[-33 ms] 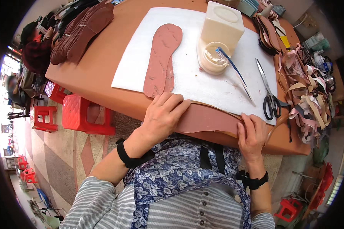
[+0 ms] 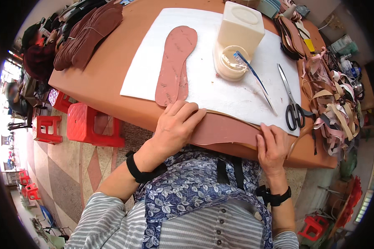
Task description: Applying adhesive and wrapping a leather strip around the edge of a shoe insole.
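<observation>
A reddish-brown shoe insole [image 2: 226, 130] lies sideways along the near edge of the table, with a thin tan edge showing along its far side. My left hand [image 2: 174, 126] grips its left end with bent fingers, knuckles up, hiding that end. At the other end my right hand [image 2: 273, 147] closes on the insole, fingers on top; its thumb is mostly hidden. Just beyond my left hand, two pink insoles [image 2: 176, 54] overlap on a white sheet [image 2: 145, 62], their lower ends close to my fingers.
A cream plastic container [image 2: 243, 27] with a cup of pale paste holds a blue-tipped toothbrush [image 2: 257, 79]. Black-handled scissors [image 2: 293, 103] lie at right, beside a heap of strips [image 2: 332, 108]. Bundled brown insoles [image 2: 87, 35] rest far left. Red stools [image 2: 85, 124] stand left; people sit beyond.
</observation>
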`<state>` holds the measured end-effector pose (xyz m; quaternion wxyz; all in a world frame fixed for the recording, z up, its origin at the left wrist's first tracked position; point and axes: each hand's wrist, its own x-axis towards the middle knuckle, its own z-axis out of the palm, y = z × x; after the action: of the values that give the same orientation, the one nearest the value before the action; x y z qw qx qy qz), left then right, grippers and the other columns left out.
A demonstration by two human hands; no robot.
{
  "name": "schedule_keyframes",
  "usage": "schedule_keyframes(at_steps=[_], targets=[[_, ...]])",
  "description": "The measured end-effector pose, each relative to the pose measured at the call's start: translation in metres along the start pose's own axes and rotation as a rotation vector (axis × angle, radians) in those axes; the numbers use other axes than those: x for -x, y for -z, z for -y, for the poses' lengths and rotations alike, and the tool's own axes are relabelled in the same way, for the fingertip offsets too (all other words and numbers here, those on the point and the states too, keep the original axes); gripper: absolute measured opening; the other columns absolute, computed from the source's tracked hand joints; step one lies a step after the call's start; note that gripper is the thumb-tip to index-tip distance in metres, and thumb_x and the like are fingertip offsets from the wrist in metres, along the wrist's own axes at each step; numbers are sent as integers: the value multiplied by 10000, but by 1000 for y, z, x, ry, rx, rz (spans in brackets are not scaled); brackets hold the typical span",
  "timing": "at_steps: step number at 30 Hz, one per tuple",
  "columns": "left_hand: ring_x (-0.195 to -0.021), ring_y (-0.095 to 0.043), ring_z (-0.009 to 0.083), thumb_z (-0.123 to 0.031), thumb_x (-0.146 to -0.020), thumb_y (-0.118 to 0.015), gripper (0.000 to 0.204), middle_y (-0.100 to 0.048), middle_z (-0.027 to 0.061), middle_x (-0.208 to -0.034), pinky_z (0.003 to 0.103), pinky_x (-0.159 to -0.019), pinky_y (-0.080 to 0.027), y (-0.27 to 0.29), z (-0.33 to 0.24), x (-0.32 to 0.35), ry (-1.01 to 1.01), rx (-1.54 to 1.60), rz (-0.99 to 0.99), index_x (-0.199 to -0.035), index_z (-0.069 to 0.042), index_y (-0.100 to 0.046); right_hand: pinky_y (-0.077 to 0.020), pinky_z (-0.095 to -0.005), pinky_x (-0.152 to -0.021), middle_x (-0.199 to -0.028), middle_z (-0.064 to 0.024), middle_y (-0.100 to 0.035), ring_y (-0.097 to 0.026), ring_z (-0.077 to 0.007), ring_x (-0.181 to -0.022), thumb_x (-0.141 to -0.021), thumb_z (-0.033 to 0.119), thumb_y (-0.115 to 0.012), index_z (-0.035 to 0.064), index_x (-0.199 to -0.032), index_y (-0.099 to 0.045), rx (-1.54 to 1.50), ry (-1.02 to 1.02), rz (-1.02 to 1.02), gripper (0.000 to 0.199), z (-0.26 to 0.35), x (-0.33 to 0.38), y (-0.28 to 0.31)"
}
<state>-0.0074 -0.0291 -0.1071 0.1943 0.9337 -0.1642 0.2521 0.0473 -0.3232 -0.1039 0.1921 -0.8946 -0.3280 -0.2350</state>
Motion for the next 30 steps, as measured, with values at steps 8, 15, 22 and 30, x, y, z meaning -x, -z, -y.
schedule_keyframes(at_steps=[8,15,22,30], targets=[[-981,-586,258,-56,-733,-643,421,-610,69,-1093,379,-833,-483,-4,4,4,-42,13,-14,-1151,-45,-688,-442,-385,-796,-1024,-78,-589,-573,-263,-929,-803,117,-754,61,-1146,-728,-28,33,30,348,-3,4,-2],[-989,-579,254,-58,-718,-642,467,-614,62,-1117,379,-839,-471,-3,6,6,-67,0,10,-1183,-55,-679,-423,-390,-816,-1037,-64,-596,-569,-259,-929,-803,139,-748,54,-1142,-725,-27,84,77,351,-8,5,-2],[-989,-576,261,-57,-710,-641,486,-616,57,-1127,381,-847,-465,-2,7,7,-65,14,21,-1195,-61,-675,-425,-396,-818,-1057,-58,-616,-567,-260,-927,-802,156,-755,46,-1130,-722,-38,106,84,348,-9,4,1],[-984,-547,251,-123,-817,-674,430,-587,54,-1116,377,-815,-424,1,8,2,-58,75,73,-1246,-112,-662,-433,-399,-813,-1052,-69,-621,-567,-271,-919,-806,144,-753,29,-1120,-715,-61,101,105,337,-8,2,1]])
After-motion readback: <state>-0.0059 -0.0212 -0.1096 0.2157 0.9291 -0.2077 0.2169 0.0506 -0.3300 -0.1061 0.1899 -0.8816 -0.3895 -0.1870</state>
